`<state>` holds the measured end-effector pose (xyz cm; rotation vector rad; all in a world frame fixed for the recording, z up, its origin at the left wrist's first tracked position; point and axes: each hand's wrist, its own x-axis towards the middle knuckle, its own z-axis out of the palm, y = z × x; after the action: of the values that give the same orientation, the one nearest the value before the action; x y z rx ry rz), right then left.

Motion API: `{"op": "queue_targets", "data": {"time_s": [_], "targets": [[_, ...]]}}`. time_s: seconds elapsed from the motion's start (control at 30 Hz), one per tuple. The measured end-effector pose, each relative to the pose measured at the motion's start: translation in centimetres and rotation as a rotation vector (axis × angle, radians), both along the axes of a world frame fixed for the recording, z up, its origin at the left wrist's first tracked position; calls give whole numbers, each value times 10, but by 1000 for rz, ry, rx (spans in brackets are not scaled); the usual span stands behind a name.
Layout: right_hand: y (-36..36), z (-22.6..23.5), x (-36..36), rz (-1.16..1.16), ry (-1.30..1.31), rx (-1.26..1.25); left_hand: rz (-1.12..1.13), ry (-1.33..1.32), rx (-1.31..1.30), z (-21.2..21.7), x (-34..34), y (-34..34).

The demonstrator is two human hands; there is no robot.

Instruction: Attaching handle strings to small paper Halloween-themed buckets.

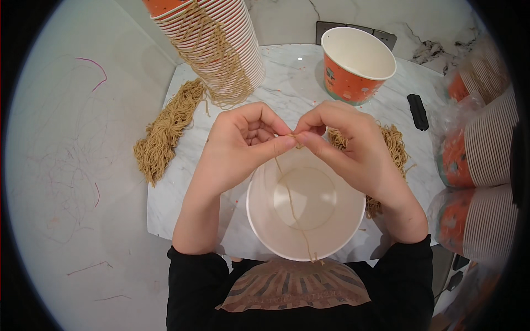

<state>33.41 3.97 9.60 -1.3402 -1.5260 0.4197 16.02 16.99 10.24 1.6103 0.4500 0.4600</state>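
My left hand (234,146) and my right hand (353,146) meet above a large round paper tub (262,218), fingertips almost touching. Each pinches a thin tan string (291,199) between thumb and forefinger, and a small loop shows just under the fingertips. From there the string trails down across the tub's mouth to its near rim, where the frayed ends hang over. The tub's inside is white; it stands close to my body at the table's front edge. Whether the string is knotted between my fingers is too small to tell.
A tall stack of paper tubs (237,49), draped in tan string netting, stands back left by a string bundle (165,132). Another bundle (393,146) lies partly behind my right hand. An orange tub (353,83), a black object (418,112) and plastic-wrapped tub stacks (488,149) are right.
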Motion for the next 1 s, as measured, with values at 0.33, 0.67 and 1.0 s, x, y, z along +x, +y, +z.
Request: {"op": "queue_targets", "data": {"time_s": [0.33,0.67,1.0], "targets": [[-5,5,-7,-25,71,24,-101,-38,-302,-6,3,4],[-14,17,-5,-44,-314,46,-160,-10,-262,-2,5,7],[-11,12,-7,-147,-413,113,-171,-60,-288,-5,4,7]]}}
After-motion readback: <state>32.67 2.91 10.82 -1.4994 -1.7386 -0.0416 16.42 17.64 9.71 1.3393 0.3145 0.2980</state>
